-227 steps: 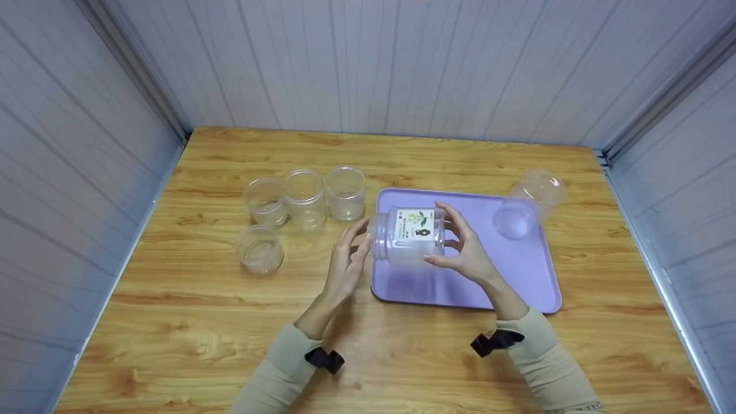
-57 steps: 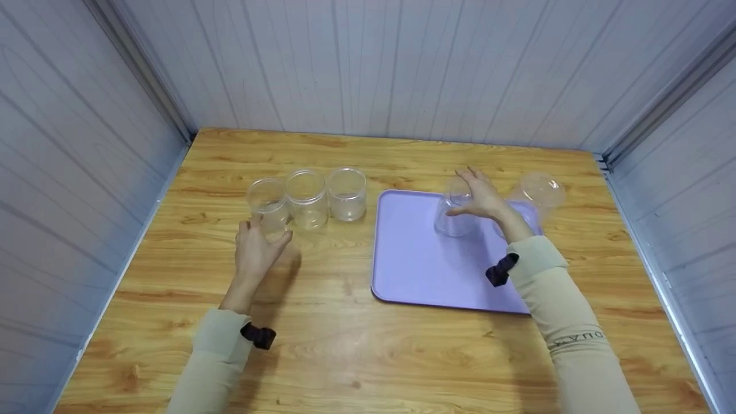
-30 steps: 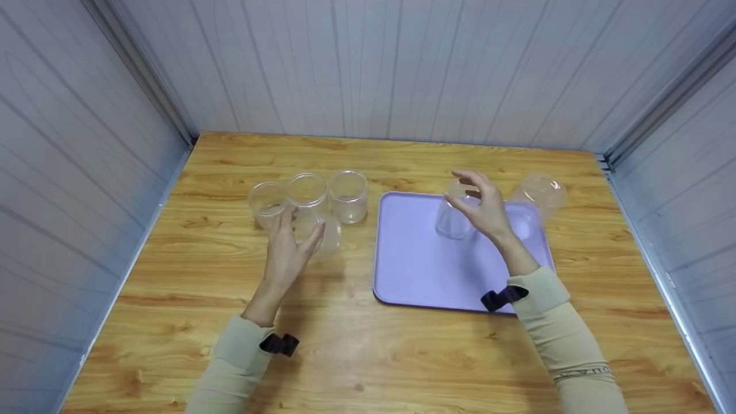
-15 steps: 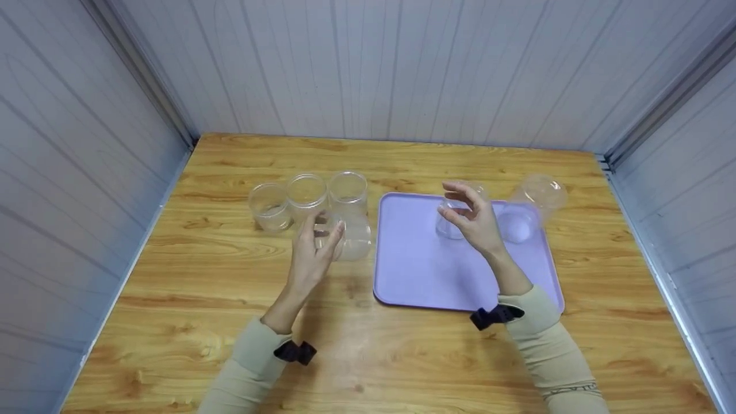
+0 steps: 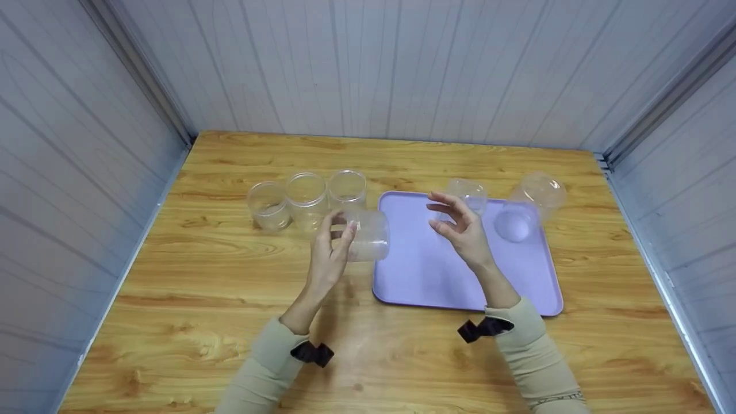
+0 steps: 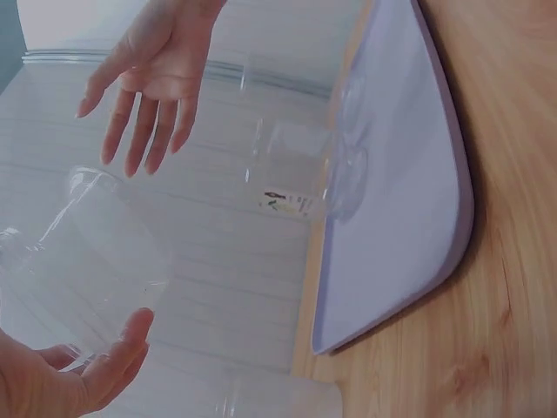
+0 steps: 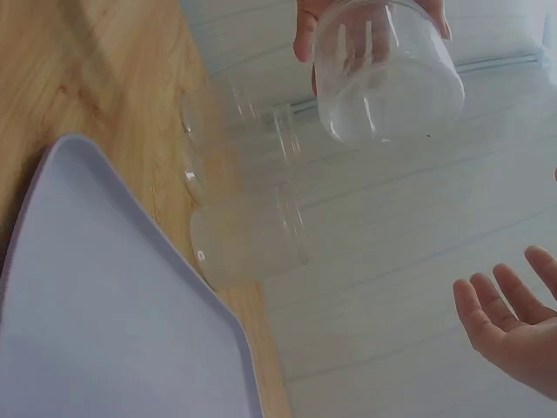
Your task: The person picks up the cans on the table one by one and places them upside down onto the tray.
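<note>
Beige sleeves (image 5: 259, 365): two, nearest, one on each forearm, with a black strap (image 5: 313, 353) at each wrist, so two straps.
Worktop (image 5: 368, 379): one, wood-grained, under everything.
Left hand (image 5: 326, 260): fingers (image 6: 137, 331) curled round one end of the held jar (image 5: 369, 236); over the last second it has carried that jar rightward from in front of the row jars (image 5: 306, 198).
Held jar: one, clear plastic, off the worktop, on its side between the hands, its free end above the tray's left edge; which end is the mouth is hard to tell.
Right hand (image 5: 470, 238): fingers bent and released, grasping nothing, apart from the held jar; it has come back from the nearer tray jar to face this one.
Shift: both hands now seem given to one jar, the left still bearing all its weight.
Purple tray (image 5: 425, 282): one, flat on the worktop's right half.
Row jars: three, clear, upright side by side on the worktop, left of the tray.
Tray jars (image 5: 513, 224): two, clear, seemingly mouth down near the back edge; one shows a label (image 6: 287, 204).
Jar count: six in all.
Pale panelled wall (image 5: 368, 69): farthest, behind the worktop.
</note>
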### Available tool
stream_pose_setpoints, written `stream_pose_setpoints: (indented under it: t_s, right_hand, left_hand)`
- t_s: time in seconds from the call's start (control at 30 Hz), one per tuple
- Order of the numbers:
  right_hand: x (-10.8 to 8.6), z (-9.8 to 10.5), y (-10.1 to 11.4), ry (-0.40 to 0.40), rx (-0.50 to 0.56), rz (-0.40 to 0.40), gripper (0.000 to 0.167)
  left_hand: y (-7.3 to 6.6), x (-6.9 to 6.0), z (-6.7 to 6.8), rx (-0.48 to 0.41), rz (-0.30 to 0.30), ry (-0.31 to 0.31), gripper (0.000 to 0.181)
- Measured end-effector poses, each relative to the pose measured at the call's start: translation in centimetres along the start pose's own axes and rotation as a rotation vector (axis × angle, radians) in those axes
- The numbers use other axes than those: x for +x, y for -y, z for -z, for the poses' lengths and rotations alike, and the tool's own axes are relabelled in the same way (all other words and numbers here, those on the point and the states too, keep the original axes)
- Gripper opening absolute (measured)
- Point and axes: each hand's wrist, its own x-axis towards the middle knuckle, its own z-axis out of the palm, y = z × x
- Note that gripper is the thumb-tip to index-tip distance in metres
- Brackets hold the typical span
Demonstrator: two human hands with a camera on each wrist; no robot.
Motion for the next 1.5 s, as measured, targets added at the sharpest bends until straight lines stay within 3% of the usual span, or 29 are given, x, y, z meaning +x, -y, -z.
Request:
stream_pose_setpoints:
  t_s: [0.33,0.57,0.87,0.97,1.2,1.5]
  right_hand:
    - [-0.6,-0.7,-1.0,0.054,0.06,0.011,0.049]
    - [-1.0,-1.2,-1.5,0.126,0.07,-0.038,0.056]
    - [-1.2,-1.7,-2.0,0.207,0.098,-0.144,0.071]
    - [-1.3,-1.9,-2.1,0.227,0.077,-0.153,0.078]
    - [-1.3,-1.9,-2.0,0.239,0.035,-0.166,0.08]
    - [-1.3,-2.2,-1.8,0.244,0.021,-0.16,0.081]
  left_hand:
    - [-3.7,-0.7,-1.3,-0.102,0.004,0.019,0.033]
    - [-2.9,-0.5,-2.0,-0.162,-0.009,0.062,0.033]
    - [-2.2,-0.5,-2.9,-0.177,-0.019,0.059,0.035]
    - [-1.6,-0.5,-3.2,-0.194,-0.014,0.067,0.036]
    - [1.3,0.0,-4.1,-0.264,0.006,0.078,0.041]
    - [1.5,0.0,-4.4,-0.269,0.014,0.081,0.041]
